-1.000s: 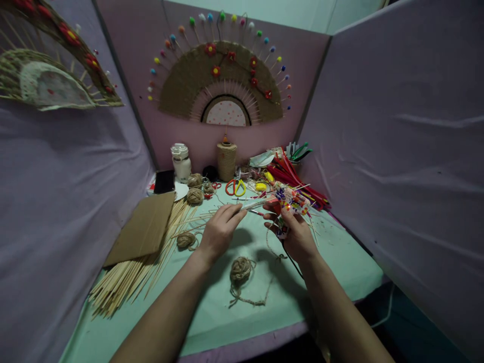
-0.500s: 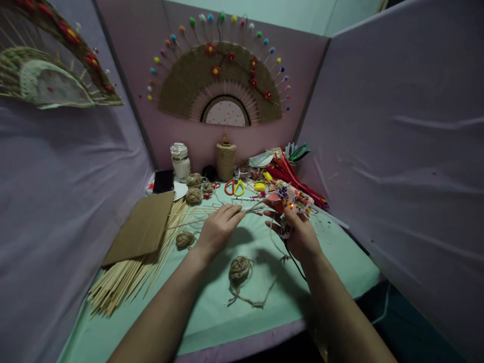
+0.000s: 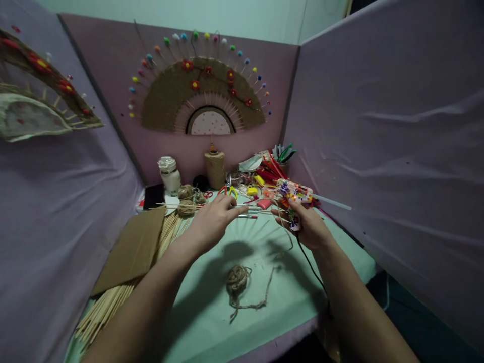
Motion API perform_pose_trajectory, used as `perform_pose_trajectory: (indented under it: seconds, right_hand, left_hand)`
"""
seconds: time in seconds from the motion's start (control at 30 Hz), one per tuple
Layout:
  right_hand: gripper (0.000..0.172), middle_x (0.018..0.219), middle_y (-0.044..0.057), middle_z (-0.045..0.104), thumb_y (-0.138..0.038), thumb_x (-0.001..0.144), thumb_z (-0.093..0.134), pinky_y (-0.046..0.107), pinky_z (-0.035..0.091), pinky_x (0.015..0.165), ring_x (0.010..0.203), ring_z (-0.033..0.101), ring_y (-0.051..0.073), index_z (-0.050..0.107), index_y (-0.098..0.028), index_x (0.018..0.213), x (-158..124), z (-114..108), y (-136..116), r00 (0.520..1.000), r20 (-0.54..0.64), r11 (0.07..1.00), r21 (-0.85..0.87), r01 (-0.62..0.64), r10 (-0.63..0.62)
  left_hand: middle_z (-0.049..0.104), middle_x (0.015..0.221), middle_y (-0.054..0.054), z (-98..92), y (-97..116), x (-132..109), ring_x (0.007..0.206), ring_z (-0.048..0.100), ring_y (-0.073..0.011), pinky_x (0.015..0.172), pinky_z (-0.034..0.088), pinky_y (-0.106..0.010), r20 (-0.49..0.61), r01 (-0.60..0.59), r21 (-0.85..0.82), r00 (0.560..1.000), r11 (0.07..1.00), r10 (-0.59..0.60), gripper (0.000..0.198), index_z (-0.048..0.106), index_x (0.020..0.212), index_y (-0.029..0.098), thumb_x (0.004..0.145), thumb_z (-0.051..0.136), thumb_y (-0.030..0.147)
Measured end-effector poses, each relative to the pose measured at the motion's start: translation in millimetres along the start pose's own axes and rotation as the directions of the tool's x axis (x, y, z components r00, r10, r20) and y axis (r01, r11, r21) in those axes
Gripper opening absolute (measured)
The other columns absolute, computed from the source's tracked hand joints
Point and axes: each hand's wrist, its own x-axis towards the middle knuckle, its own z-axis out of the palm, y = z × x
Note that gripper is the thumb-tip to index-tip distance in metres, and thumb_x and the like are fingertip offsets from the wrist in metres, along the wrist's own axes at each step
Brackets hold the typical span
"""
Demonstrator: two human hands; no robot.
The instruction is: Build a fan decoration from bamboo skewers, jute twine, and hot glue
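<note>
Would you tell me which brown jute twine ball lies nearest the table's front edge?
The loose brown jute ball trailing a strand; the others sit back by the white jar.

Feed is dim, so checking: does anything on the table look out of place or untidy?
Yes, mildly. The twine ball near the front edge lies partly unravelled, its loose tail sprawling across the table. The skewer pile at front left fans out unevenly. The glue gun in the right hand trails its black cord off the edge.

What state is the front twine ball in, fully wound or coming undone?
Coming undone: the twine ball lies on the green table with loose strands trailing out below it and off to its right.
</note>
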Motion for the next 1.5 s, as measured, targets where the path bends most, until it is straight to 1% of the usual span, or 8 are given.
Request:
perform_pose_trajectory:
  seconds: [0.07, 0.17, 0.23, 0.37, 0.5, 0.63, 1.07, 1.5]
  right_hand:
    - [0.03, 0.104, 0.006, 0.075, -0.038, 0.072, 0.079, 0.028, 0.06, 0.064, 0.087, 0.073, 0.02, 0.068, -0.022, 0.095, -2.9, -6.2, -4.0, 0.994, -0.074, 0.997, -0.001, 0.078, -0.078]
    - [0.032, 0.1, 0.004, 0.074, -0.042, 0.07, 0.08, 0.025, 0.058, 0.059, 0.084, 0.07, 0.018, 0.069, -0.023, 0.094, -18.6, -11.1, -7.1, 0.946, -0.181, 0.963, -0.06, 0.263, -0.27]
    - [0.032, 0.091, 0.005, 0.073, -0.046, 0.072, 0.078, 0.022, 0.051, 0.049, 0.071, 0.066, 0.015, 0.07, -0.022, 0.091, -34.5, -9.9, -6.6, 0.939, -0.134, 0.944, -0.142, 0.299, -0.317]
    - [0.038, 0.063, 0.003, 0.065, -0.053, 0.074, 0.073, 0.022, 0.038, 0.04, 0.047, 0.051, 0.01, 0.071, -0.016, 0.082, -59.1, 3.8, -2.1, 0.987, 0.125, 0.934, -0.328, 0.141, -0.105]
    - [0.04, 0.054, 0.0, 0.058, -0.057, 0.072, 0.073, 0.022, 0.035, 0.038, 0.043, 0.046, 0.009, 0.067, -0.017, 0.069, -60.0, 20.6, 1.6, 0.991, 0.137, 0.893, -0.447, 0.054, 0.008]
    - [0.038, 0.053, -0.001, 0.057, -0.055, 0.075, 0.07, 0.021, 0.035, 0.036, 0.043, 0.048, 0.01, 0.067, -0.018, 0.07, -53.6, 30.4, 8.3, 0.98, 0.189, 0.86, -0.508, 0.045, 0.06]
    - [0.043, 0.052, -0.002, 0.055, -0.061, 0.079, 0.062, 0.021, 0.034, 0.037, 0.04, 0.045, 0.009, 0.062, -0.018, 0.074, -46.6, 42.8, 24.7, 0.987, 0.157, 0.812, -0.579, 0.065, 0.033]
    - [0.05, 0.051, -0.005, 0.047, -0.067, 0.079, 0.058, 0.023, 0.028, 0.042, 0.042, 0.038, 0.007, 0.055, -0.018, 0.075, -45.9, 50.1, 39.5, 0.983, 0.178, 0.866, -0.498, 0.047, 0.049]
  left_hand:
    - [0.061, 0.105, -0.006, -7.6, -5.2, 6.6, 0.095, 0.054, -0.0199, 0.078, 0.047, -0.031, -0.002, 0.015, -0.045, 1.0, 0.999, -0.015, 0.058, 0.062, 0.124, 0.032, 0.085, 0.034, -0.001]
    - [0.062, 0.103, -0.006, -13.5, -10.8, 13.9, 0.091, 0.054, -0.0195, 0.075, 0.047, -0.029, 0.002, 0.024, -0.06, 1.0, 0.998, -0.024, 0.058, 0.065, 0.12, 0.031, 0.084, 0.033, -0.001]
    - [0.062, 0.099, -0.006, -14.6, -11.9, 15.8, 0.089, 0.054, -0.0195, 0.074, 0.046, -0.029, 0.018, 0.031, -0.067, 0.999, 0.997, -0.03, 0.055, 0.066, 0.119, 0.03, 0.085, 0.034, 0.001]
    - [0.062, 0.099, -0.006, -14.9, -10.6, 12.2, 0.089, 0.054, -0.0191, 0.076, 0.047, -0.03, 0.031, 0.021, -0.101, 0.999, 0.995, -0.018, 0.053, 0.064, 0.122, 0.029, 0.086, 0.035, 0.003]
    - [0.063, 0.101, -0.006, -16.1, -11.2, 5.8, 0.09, 0.054, -0.0188, 0.079, 0.048, -0.031, 0.054, 0.029, -0.136, 0.998, 0.99, -0.022, 0.055, 0.064, 0.123, 0.029, 0.084, 0.035, 0.002]
    - [0.063, 0.1, -0.006, -18.0, -14.4, 4.1, 0.09, 0.055, -0.0187, 0.08, 0.048, -0.032, 0.045, 0.027, -0.181, 0.999, 0.983, -0.019, 0.057, 0.064, 0.122, 0.028, 0.082, 0.035, 0.0]
    - [0.064, 0.105, -0.007, -17.9, -18.4, 3.8, 0.095, 0.057, -0.0198, 0.082, 0.05, -0.034, 0.021, 0.028, -0.216, 0.999, 0.976, -0.024, 0.05, 0.067, 0.119, 0.025, 0.088, 0.034, 0.004]
    - [0.066, 0.111, -0.008, -17.3, -18.7, 4.0, 0.103, 0.058, -0.02, 0.087, 0.049, -0.034, 0.045, 0.112, -0.209, 0.993, 0.971, -0.105, 0.044, 0.059, 0.122, 0.019, 0.085, 0.041, 0.001]
